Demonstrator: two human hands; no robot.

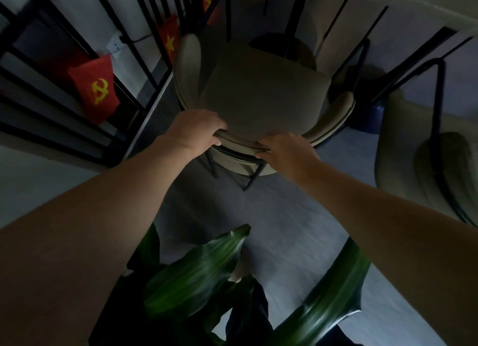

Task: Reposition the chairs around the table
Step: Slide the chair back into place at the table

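Broad green plant leaves [196,273] crowd in low between the person's outstretched forearms, right in front of their body, standing between them and the chair they reach for. A second beige chair [424,159] with thin black legs sits close on the right, well within the way of any swing to that side. On the left a black metal rack [77,128] lines the wall, and small red flags [94,91] with yellow emblems hang from it; another red flag with a star shows further along. A white wall socket with a dark cable sits behind the bars.

The beige armchair [261,94] stands just ahead on the pale grey floor [284,229], its curved back toward the person and its black legs visible beneath. The left hand [198,127] is clamped on the top edge of the backrest, fingers curled over the rim, thumb underneath. The right hand [287,151] grips the same rim a little to the right, fingers wrapped round it.

Beyond the seat a dark round surface [282,45] shows dimly, with more black chair legs around it. The room is dim and the picture slightly blurred.
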